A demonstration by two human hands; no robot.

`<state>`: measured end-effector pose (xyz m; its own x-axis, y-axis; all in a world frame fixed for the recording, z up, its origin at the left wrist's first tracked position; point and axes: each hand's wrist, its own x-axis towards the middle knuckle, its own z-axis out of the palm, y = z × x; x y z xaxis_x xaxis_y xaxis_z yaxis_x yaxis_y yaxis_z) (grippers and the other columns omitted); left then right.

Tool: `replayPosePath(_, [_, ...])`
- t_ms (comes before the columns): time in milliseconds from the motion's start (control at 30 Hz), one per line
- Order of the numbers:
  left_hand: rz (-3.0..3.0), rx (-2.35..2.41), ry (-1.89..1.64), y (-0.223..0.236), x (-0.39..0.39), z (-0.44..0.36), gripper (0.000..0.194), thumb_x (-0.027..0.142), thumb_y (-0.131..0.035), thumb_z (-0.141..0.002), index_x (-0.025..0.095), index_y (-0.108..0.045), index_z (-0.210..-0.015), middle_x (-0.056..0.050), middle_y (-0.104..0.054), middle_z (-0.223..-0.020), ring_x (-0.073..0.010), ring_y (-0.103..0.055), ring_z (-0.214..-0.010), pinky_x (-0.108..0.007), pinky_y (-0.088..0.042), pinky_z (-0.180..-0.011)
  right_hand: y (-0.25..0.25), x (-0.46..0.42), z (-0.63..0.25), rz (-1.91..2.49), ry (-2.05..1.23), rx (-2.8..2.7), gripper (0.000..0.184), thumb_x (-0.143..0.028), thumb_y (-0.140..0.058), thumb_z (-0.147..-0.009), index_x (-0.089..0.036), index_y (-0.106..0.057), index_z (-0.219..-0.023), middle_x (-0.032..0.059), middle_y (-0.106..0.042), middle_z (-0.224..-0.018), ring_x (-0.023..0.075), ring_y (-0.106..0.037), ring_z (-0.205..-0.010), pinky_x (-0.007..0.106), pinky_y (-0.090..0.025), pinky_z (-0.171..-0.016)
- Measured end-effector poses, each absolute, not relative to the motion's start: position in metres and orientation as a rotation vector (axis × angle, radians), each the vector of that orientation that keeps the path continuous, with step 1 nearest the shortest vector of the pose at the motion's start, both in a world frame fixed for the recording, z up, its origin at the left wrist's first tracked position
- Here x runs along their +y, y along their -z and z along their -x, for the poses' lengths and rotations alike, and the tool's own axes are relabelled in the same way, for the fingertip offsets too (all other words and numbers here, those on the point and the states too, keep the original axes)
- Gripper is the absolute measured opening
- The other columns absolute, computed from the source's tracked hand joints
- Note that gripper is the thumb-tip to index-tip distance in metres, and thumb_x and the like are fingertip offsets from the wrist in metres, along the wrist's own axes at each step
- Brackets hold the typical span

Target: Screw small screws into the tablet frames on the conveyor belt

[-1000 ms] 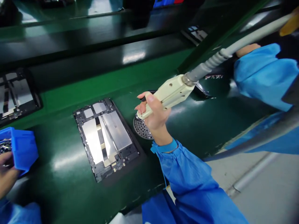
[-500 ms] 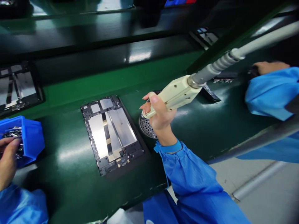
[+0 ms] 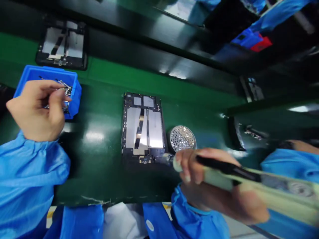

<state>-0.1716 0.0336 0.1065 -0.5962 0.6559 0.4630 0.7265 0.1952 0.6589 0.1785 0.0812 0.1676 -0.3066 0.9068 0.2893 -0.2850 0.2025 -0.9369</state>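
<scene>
My right hand (image 3: 211, 196) is wrapped round a cream electric screwdriver (image 3: 279, 196), blurred by motion and lying almost level. Its nose points left at the lower right corner of an opened tablet (image 3: 157, 129) on the green bench; whether the tip touches cannot be made out. The tablet shows silver plates, a black ribbon cable and a small board at its bottom edge. Just right of it sits a round dish of screws (image 3: 183, 138). My left hand (image 3: 40, 109) is over a blue bin (image 3: 76, 99) of small metal parts, thumb and fingers pinched; what they hold is hidden.
A second opened tablet (image 3: 64, 43) lies behind the bin. At the right are a curved black part (image 3: 235, 132), a small strip-like part (image 3: 254, 132) and another person's blue sleeve (image 3: 289, 166). A dark raised ledge (image 3: 149, 49) runs along the back.
The view has swung right. The screwdriver has gone from slanting up over the screw dish to nearly level, its nose by the tablet's lower corner. My left hand stays at the bin.
</scene>
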Motion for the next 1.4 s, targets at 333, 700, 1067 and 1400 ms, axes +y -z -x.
replayPosePath(333, [1.739,-2.045,1.376,-0.112,0.034,0.136,0.017,0.027,-0.064,-0.099,0.016,-0.077,-0.103,0.000,-0.080,-0.090,-0.0089,-0.068,-0.068,-0.020,-0.055,-0.068,-0.144,0.065,-0.156,0.630,-1.463,-1.382,0.037,-0.046,-0.064,-0.089,-0.015,-0.078,-0.104,-0.0042,-0.052,-0.052,0.0137,-0.049,-0.045,0.035,-0.047,-0.058])
replayPosePath(700, [2.441,-1.945,1.573,-0.097,0.062,0.045,0.017,0.022,-0.054,-0.103,0.018,-0.070,-0.096,0.000,-0.078,-0.089,-0.0134,-0.072,-0.078,-0.024,-0.051,-0.074,-0.148,0.061,-0.145,0.710,-1.452,-1.452,0.028,-0.044,-0.067,-0.087,-0.019,-0.076,-0.092,-0.0043,-0.052,-0.052,0.0146,-0.051,-0.047,0.033,-0.048,-0.057])
replayPosePath(1067, [3.011,-2.294,1.189,-0.084,0.089,0.000,0.032,0.015,-0.053,-0.099,0.017,-0.063,-0.129,-0.010,-0.079,-0.106,-0.0269,-0.074,-0.101,-0.040,-0.056,-0.089,-0.147,0.056,-0.156,0.634,-1.350,-1.508,0.040,-0.054,-0.065,-0.091,-0.019,-0.076,-0.107,-0.0059,-0.050,-0.051,0.0148,-0.053,-0.045,0.034,-0.048,-0.055])
replayPosePath(1400, [2.993,-2.193,1.398,-0.077,0.082,0.009,0.018,0.024,-0.050,-0.101,0.022,-0.067,-0.108,-0.004,-0.077,-0.085,-0.0209,-0.072,-0.075,-0.029,-0.050,-0.066,-0.166,0.117,-0.187,0.588,-1.151,-1.379,0.036,-0.051,-0.062,-0.090,-0.020,-0.078,-0.099,-0.0066,-0.046,-0.044,0.0126,-0.043,-0.035,0.029,-0.043,-0.046])
